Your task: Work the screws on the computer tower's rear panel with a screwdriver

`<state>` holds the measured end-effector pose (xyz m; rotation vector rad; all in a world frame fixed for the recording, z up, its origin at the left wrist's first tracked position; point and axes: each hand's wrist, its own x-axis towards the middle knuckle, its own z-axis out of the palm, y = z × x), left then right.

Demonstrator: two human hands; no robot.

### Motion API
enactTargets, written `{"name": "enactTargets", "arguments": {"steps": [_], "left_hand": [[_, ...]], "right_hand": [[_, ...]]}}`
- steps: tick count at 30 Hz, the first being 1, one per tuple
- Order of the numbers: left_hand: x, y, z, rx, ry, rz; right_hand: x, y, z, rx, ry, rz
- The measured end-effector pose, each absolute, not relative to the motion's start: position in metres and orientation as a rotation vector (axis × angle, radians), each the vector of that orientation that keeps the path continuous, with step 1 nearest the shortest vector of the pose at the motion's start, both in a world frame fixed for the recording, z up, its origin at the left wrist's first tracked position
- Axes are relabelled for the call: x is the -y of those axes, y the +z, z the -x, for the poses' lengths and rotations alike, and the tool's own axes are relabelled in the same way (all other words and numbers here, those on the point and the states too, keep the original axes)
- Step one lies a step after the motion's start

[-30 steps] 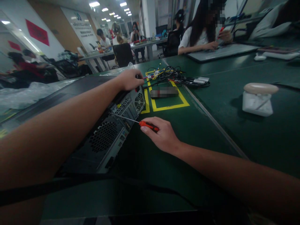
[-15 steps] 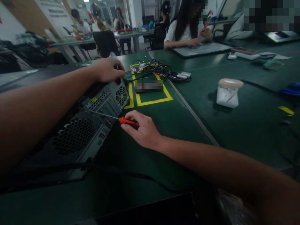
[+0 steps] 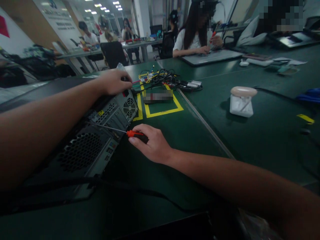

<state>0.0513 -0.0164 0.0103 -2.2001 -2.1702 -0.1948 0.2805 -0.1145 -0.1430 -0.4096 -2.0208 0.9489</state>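
A computer case (image 3: 98, 160) lies on the left of the green table, its back panel with vent holes and ports facing me. In my right hand (image 3: 152, 143) is a screwdriver (image 3: 136, 135) with a red and black handle. Its long thin shaft reaches left to the back panel, and the tip meets the panel near the case's upper edge. My left hand (image 3: 116, 81) is closed over the case's far top corner, above the round fan grille (image 3: 130, 107). A small dark part shows between its thumb and fingers.
Beyond the case lie a tangle of cables (image 3: 167, 76) and a dark block (image 3: 158, 97) inside yellow tape (image 3: 165, 113). A white box-like object (image 3: 241, 105) stands to the right. A black cable (image 3: 150, 193) crosses in front. Several people sit at tables farther back.
My view has tilted up a little, so most things sit lower. The screwdriver handle has turned slightly in my right hand. My left hand stays at the case's corner.
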Motion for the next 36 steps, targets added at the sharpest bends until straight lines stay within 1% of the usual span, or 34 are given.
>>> {"name": "enactTargets", "arguments": {"steps": [12, 23, 29, 36], "left_hand": [[0.0142, 0.007, -0.0465, 2.159, -0.237, 2.219], [0.0136, 0.0079, -0.0461, 2.127, -0.194, 2.221], [0.016, 0.0093, -0.0494, 2.151, -0.205, 2.217], [0.0136, 0.008, -0.0464, 2.17, -0.195, 2.192]], "right_hand": [[0.1154, -0.141, -0.2799, 2.018, 0.995, 0.398], [0.1148, -0.1425, -0.279, 2.034, 0.987, 0.377], [0.1184, -0.1398, -0.2801, 2.031, 1.056, 0.408], [0.1184, -0.1391, -0.2814, 2.031, 1.057, 0.395]]}}
